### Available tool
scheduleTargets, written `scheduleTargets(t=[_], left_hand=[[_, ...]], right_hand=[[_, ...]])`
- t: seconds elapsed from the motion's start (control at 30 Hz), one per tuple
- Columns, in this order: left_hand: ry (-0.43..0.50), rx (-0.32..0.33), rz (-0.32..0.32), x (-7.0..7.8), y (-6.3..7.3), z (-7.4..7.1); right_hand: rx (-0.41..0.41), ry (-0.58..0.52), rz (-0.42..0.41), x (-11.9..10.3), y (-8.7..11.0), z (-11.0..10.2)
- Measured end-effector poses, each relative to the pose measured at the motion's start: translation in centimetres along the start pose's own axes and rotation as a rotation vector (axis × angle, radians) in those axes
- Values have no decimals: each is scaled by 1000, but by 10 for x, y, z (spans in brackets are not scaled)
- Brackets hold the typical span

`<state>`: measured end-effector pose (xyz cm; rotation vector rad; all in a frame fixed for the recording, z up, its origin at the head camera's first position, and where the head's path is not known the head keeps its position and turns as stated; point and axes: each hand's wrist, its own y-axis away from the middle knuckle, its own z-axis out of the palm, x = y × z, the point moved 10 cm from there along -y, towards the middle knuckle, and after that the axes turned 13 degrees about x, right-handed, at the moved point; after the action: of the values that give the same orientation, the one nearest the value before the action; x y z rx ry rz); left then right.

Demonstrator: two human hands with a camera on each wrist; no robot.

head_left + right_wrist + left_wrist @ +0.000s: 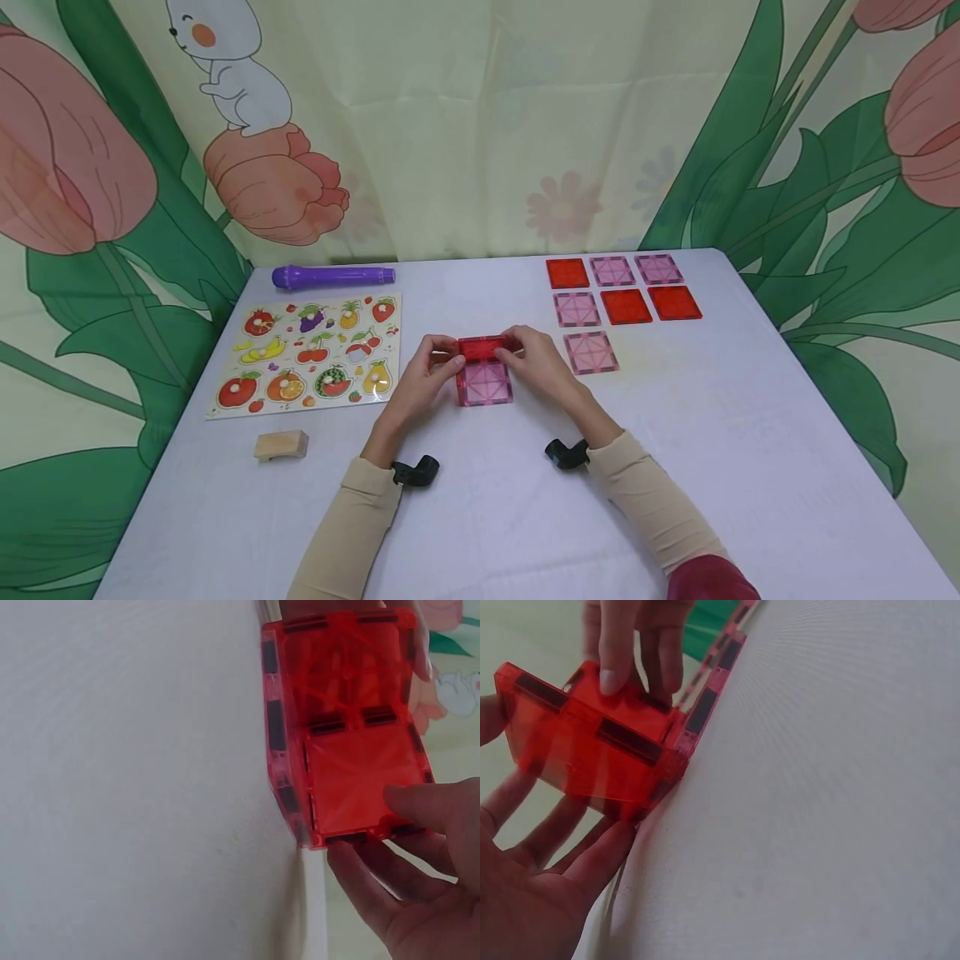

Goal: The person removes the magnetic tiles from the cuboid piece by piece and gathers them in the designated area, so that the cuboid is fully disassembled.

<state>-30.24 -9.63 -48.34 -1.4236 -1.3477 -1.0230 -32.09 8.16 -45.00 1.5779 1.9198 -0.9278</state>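
A pink see-through magnetic tile (486,385) lies flat on the table between the hands. Red magnetic tiles stand up from it: one along its far edge (349,787), another along its left edge (570,761), meeting at a corner. My left hand (422,379) holds the left red tile near that corner, its fingers against the outer face. The right hand (542,360) pinches the far red tile, thumb on the inner face and fingers behind it.
Flat red tiles (626,307) and pink tiles (591,352) lie in rows at the back right. To the left are a fruit puzzle board (300,357), a purple toy microphone (333,277) and a small wooden block (281,446). A printed curtain (450,125) hangs behind the table.
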Motion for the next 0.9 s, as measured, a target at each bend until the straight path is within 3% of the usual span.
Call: scheduleTargets(t=[0.3, 0.9], left_hand=[[-5, -8, 9, 0, 0, 1], [-33, -25, 6, 1, 0, 3]], right_hand=[[53, -34, 5, 1, -1, -1], [60, -39, -11, 2, 0, -1]])
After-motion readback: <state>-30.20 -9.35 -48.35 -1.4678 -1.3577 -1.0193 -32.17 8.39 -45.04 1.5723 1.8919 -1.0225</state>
